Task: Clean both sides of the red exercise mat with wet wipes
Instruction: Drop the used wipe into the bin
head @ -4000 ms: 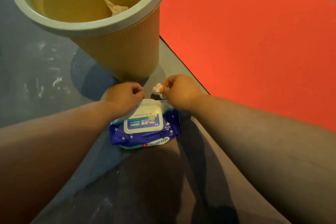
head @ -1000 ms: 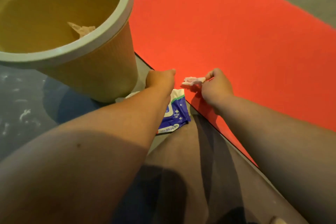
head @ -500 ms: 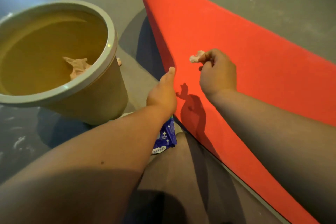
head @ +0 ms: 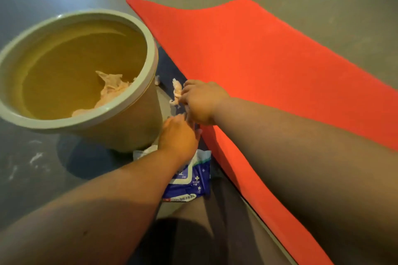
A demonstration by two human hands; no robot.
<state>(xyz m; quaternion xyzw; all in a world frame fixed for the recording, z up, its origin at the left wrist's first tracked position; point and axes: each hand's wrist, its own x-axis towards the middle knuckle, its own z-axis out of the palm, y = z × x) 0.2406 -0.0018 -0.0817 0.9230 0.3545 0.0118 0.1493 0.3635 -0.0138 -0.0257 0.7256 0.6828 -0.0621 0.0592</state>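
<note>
The red exercise mat point(head: 269, 66) runs diagonally across the grey floor, with its left edge raised off the floor and a dark shadow beneath it. My left hand point(head: 178, 137) is at that edge with its fingers closed on it. My right hand point(head: 200, 101) reaches over the left one, just past the edge, and pinches a crumpled white wet wipe point(head: 176, 91) that hangs beside the mat. A blue and white wet wipes pack point(head: 191, 180) lies on the floor under my left wrist, partly hidden.
A large round waste bin point(head: 150, 49) stands close on the left with used wipes point(head: 112, 90) inside. A small scrap of wipe point(head: 157, 80) lies on the floor between bin and mat. My leg fills the bottom middle.
My right hand has brought the wipe down and left from the mat's surface to its raised edge. My left hand has moved lower along that edge. The view has tilted down.
</note>
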